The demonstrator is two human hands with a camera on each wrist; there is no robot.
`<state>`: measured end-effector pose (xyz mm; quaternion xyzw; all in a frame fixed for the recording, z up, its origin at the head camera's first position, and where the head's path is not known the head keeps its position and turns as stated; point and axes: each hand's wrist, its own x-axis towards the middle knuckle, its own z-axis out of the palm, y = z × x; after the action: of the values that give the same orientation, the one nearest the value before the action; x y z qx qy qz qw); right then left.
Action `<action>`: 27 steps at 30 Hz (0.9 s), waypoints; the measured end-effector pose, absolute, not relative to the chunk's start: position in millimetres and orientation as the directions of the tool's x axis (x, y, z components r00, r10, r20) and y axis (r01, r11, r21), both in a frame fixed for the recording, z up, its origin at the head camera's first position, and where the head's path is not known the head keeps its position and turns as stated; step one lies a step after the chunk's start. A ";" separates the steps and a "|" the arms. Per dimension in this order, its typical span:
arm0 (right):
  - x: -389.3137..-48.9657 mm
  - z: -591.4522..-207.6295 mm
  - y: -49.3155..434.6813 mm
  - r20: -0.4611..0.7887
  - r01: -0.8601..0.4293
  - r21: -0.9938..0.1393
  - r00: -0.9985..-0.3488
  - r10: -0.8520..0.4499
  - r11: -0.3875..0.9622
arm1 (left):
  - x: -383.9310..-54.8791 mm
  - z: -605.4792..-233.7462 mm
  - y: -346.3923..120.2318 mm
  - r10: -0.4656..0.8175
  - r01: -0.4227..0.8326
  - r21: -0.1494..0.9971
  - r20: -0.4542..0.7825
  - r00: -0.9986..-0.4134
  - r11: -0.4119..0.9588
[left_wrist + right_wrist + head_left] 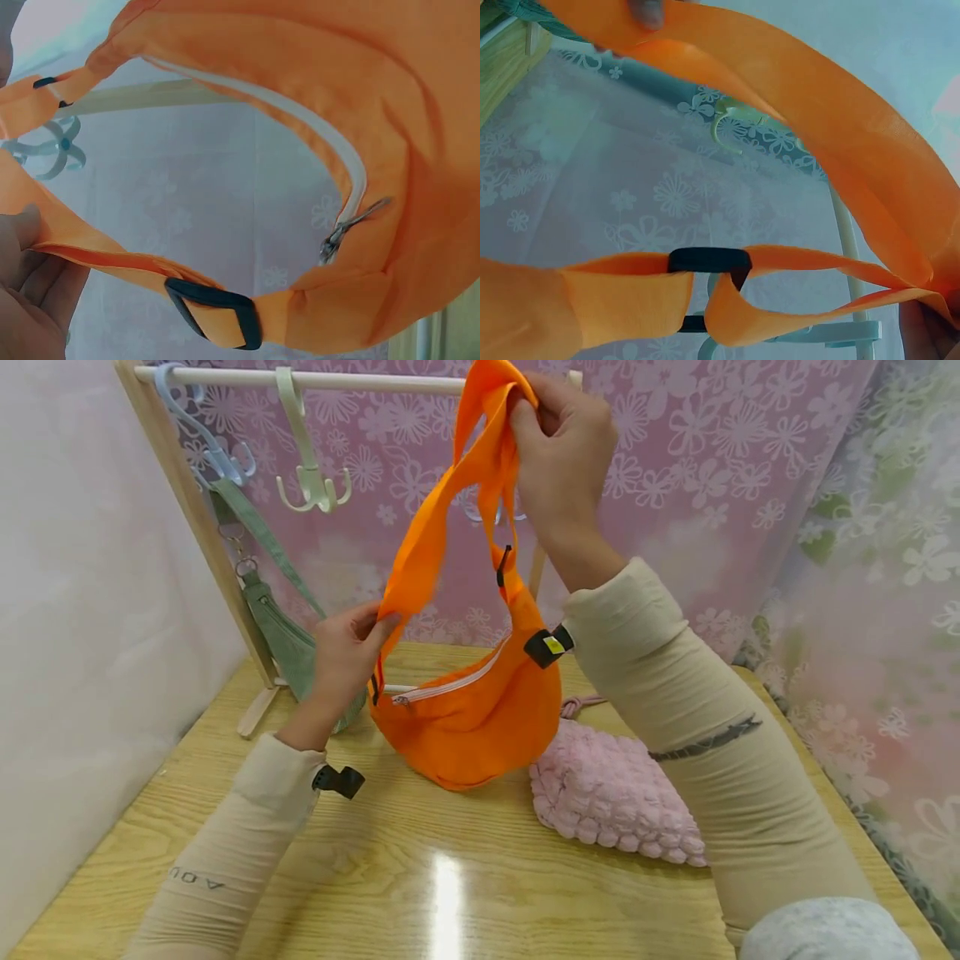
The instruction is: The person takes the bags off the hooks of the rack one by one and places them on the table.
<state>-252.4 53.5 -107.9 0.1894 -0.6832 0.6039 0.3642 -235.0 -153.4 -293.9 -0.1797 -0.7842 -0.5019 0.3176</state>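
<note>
An orange shoulder bag [472, 727] with a white zipper hangs above the table, held up by its wide strap. High up near the rack's rod, my right hand [566, 452] pinches the top of the strap. Lower on the strap's left side, my left hand [348, 647] grips it between thumb and fingers. A black buckle [214, 313] joins strap and bag near the left hand in the left wrist view. Another black slider [709, 260] shows in the right wrist view, with the strap looped through it.
A wooden rack [202, 527] stands behind, bearing a blue hook [213, 443] and a pale green hook [313, 477]. From the blue hook hangs a green bag [281, 631]. A pink puffy bag [611, 785] lies on the wooden table [390, 877], right of the orange bag.
</note>
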 end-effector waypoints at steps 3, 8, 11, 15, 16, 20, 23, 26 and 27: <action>-254.2 -111.0 59.3 0.719 -0.696 -0.694 -0.669 0.188 0.182 | -233.6 -288.7 -160.0 -0.057 0.595 0.649 0.697 -0.715 0.474; -256.0 -116.3 70.6 0.703 -0.681 -0.711 -0.686 0.187 0.174 | -227.8 -273.6 -171.3 -0.098 0.586 0.611 0.732 -0.674 0.532; -256.3 -121.1 77.6 0.694 -0.671 -0.720 -0.694 0.191 0.177 | -226.8 -265.1 -177.3 -0.101 0.603 0.587 0.757 -0.646 0.540; -257.5 -130.4 86.2 0.688 -0.669 -0.725 -0.701 0.187 0.163 | -227.2 -255.1 -183.2 -0.092 0.619 0.564 0.775 -0.625 0.546; -258.2 -133.2 88.4 0.690 -0.670 -0.724 -0.701 0.182 0.163 | -227.0 -252.7 -184.2 -0.092 0.624 0.563 0.777 -0.622 0.542; -260.0 -145.4 97.6 0.678 -0.656 -0.735 -0.719 0.152 0.172 | -225.3 -243.0 -186.3 -0.090 0.647 0.546 0.796 -0.599 0.532; -260.6 -153.9 104.2 0.671 -0.650 -0.740 -0.731 0.126 0.172 | -223.6 -236.3 -187.4 -0.097 0.665 0.544 0.806 -0.584 0.512; -260.4 -160.8 109.8 0.656 -0.639 -0.751 -0.749 0.087 0.163 | -222.2 -230.8 -189.2 -0.108 0.671 0.540 0.813 -0.572 0.508; -260.1 -162.8 111.5 0.642 -0.627 -0.763 -0.764 0.070 0.158 | -221.6 -229.3 -190.0 -0.115 0.671 0.543 0.812 -0.572 0.505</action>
<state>-260.1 111.5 -162.8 0.1968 -0.7069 0.6182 0.2819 -221.6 -190.0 -229.3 -0.1837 -0.7563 -0.4624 0.4248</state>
